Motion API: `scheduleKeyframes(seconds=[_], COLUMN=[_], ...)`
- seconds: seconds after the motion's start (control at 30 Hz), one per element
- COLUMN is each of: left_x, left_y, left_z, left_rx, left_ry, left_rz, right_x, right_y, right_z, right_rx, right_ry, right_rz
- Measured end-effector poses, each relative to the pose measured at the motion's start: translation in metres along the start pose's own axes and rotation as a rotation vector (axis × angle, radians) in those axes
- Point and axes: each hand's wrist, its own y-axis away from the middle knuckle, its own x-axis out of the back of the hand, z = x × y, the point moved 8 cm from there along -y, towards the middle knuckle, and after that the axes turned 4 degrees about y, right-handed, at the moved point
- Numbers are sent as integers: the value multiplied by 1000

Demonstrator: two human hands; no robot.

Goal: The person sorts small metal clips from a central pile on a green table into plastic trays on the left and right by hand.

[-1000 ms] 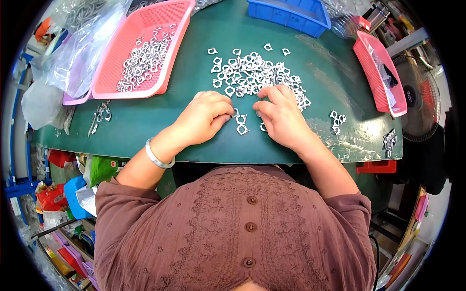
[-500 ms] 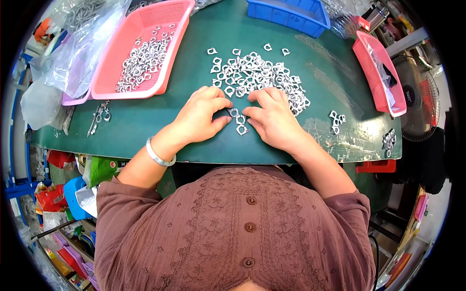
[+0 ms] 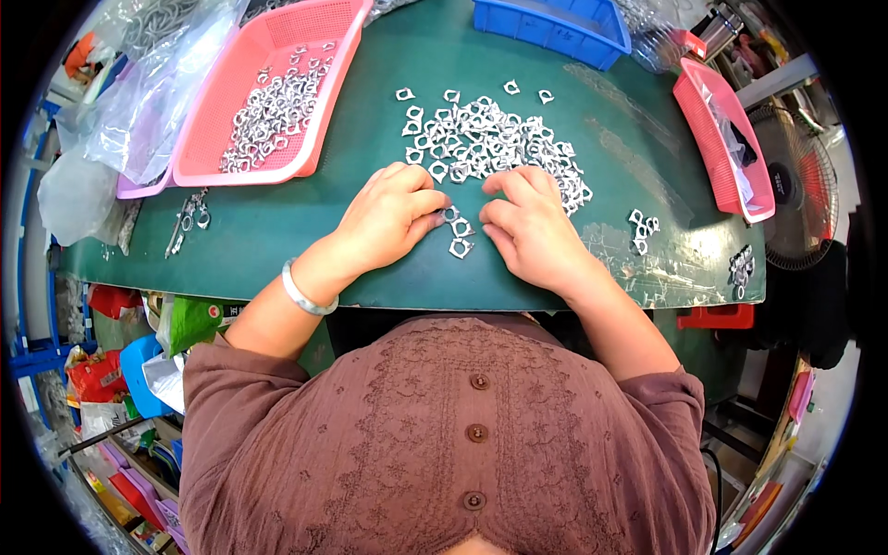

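Observation:
My left hand [image 3: 393,215], with a pale bangle on the wrist, pinches the upper end of a short row of small silver metal ring pieces [image 3: 461,247] that lies on the green table. Thumb and fingertips close on the topmost ring piece [image 3: 451,214]. Just right of the row is my right hand [image 3: 536,227], its fingers bent but apart, with nothing visible in them. Beyond both hands spreads a loose pile of the same ring pieces [image 3: 490,134], and the right fingertips come near its front edge.
A pink basket [image 3: 324,139] at the left holds many ring pieces. A blue bin [image 3: 555,35] stands at the far edge, another pink basket [image 3: 721,139] at the right. Small joined clusters [image 3: 640,231] lie right, near a fan [image 3: 786,185]. Plastic bags [image 3: 148,120] crowd the left.
My right hand has drawn slightly right, away from the row of ring pieces. My left fingertips have shifted a little right onto the top ring piece.

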Motion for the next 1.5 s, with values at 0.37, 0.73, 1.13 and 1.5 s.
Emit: scheduleKeyframes(seconds=[0.37,0.73,1.13,1.5], left_x=[-1,21,17,14], left_y=[0,-1,-10,-4], left_z=[1,-25,-24,-31], left_rx=[66,225,179,188], left_ry=[-70,-120,-83,-51], left_rz=[-11,38,84,83], right_x=[2,-3,-16,-33], right_y=[5,0,-7,-29], right_z=[1,-3,-15,-27], right_rx=[-10,6,67,28], right_ry=[15,15,35,97], right_rz=[25,7,-66,17])
